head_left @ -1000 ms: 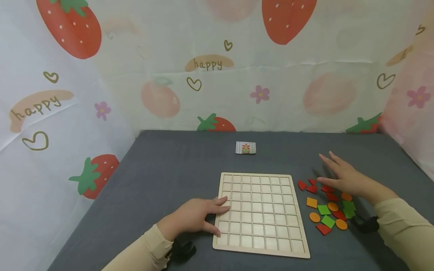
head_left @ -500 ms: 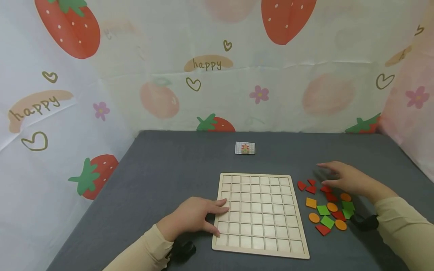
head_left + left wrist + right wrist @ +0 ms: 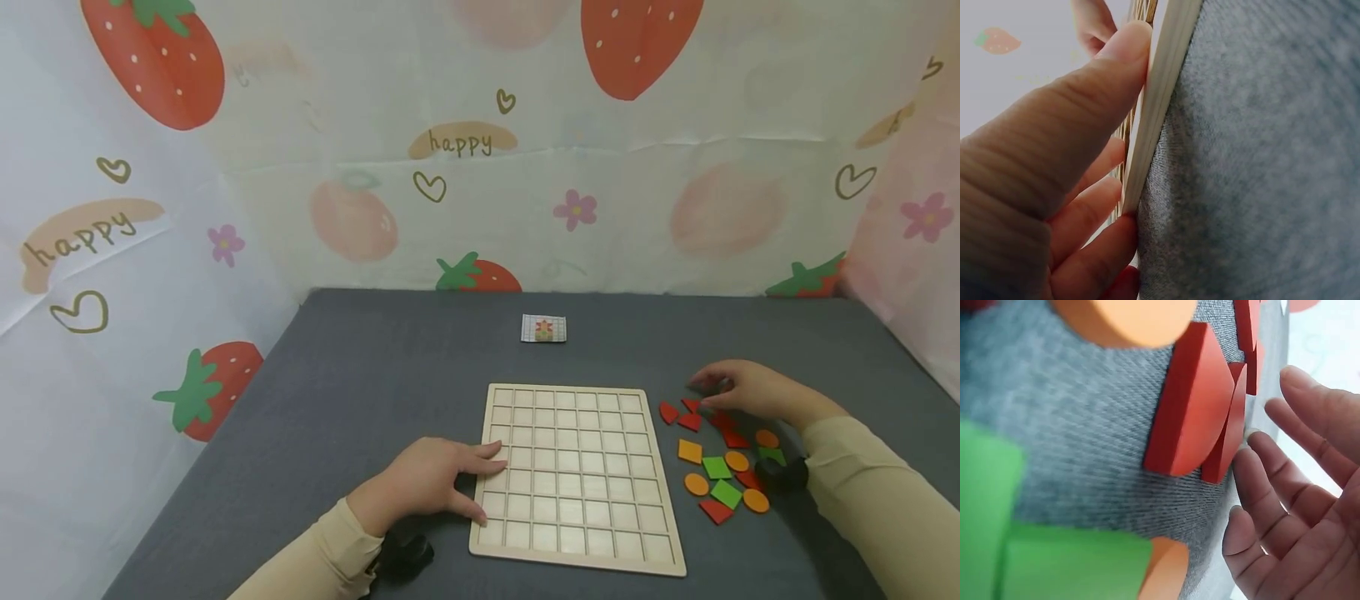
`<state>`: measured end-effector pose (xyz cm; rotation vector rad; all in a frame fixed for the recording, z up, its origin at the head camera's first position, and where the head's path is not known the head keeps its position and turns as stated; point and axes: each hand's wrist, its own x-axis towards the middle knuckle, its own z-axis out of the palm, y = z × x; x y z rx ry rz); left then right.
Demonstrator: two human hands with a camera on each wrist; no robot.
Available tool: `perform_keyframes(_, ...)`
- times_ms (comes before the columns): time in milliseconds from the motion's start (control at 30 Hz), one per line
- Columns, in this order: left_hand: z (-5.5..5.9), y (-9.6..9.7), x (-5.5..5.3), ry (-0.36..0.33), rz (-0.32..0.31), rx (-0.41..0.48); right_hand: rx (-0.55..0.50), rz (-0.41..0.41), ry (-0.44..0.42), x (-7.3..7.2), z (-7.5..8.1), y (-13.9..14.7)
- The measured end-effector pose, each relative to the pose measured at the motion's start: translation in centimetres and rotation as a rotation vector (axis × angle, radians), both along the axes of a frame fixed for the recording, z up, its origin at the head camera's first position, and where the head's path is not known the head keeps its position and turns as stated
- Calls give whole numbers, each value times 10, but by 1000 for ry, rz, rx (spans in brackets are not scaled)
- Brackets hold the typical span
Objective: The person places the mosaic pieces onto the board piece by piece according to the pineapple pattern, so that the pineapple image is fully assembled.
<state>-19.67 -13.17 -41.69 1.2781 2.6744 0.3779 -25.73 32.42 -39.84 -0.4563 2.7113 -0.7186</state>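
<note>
The left hand (image 3: 431,477) has its fingers spread out and loose, and they touch the left edge of the flat wooden board (image 3: 573,506). Its thumb sits on the same edge, a bit closer to the person than the other fingers. The board lies flat, and its little squares stretch off to the right of those fingers. The right hand (image 3: 761,392) has its fingers softly bent, with a gap between the thumb and the rest. Its fingertips are right by some red pieces (image 3: 690,422), but I cannot tell if they touch any. Closer to the person than those fingertips are an orange square (image 3: 690,451), a green square (image 3: 716,467) and an orange circle (image 3: 696,484). The board is to the left of the right fingers and nearer the person. A small card with a picture (image 3: 543,328) lies farther away than both hands' fingers, between the two hands from side to side. Under all the fingers is a dark gray cloth (image 3: 375,358), and far past them hangs a strawberry curtain (image 3: 637,167).
</note>
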Motion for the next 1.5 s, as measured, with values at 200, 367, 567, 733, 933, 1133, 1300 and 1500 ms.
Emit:
perform_keyframes(200, 0, 0, 0, 0, 3, -5, 8, 34, -9, -5, 0, -7)
perform_keyframes(367, 0, 0, 0, -5, 7, -15, -22, 24, -57, -7, -2, -11)
perform_keyframes(567, 0, 0, 0, -4, 5, -14, -54, -10, -118, -7, -4, -13)
perform_keyframes(733, 0, 1, 0, 5, 0, -13, -53, -24, -137, -6, -2, -12)
perform_keyframes(933, 1, 1, 0, 5, 2, -16, -33, -20, -131, -9, 1, -10)
perform_keyframes(1133, 1, 1, 0, -8, 8, -25, -52, -7, -82, -12, 9, -14)
perform_keyframes(1300, 0, 1, -1, -2, 1, -19, -85, 6, -42, -12, 18, -30)
perform_keyframes(1500, -1, 1, -2, -1, 1, -27, -120, 26, -1, -13, 25, -57)
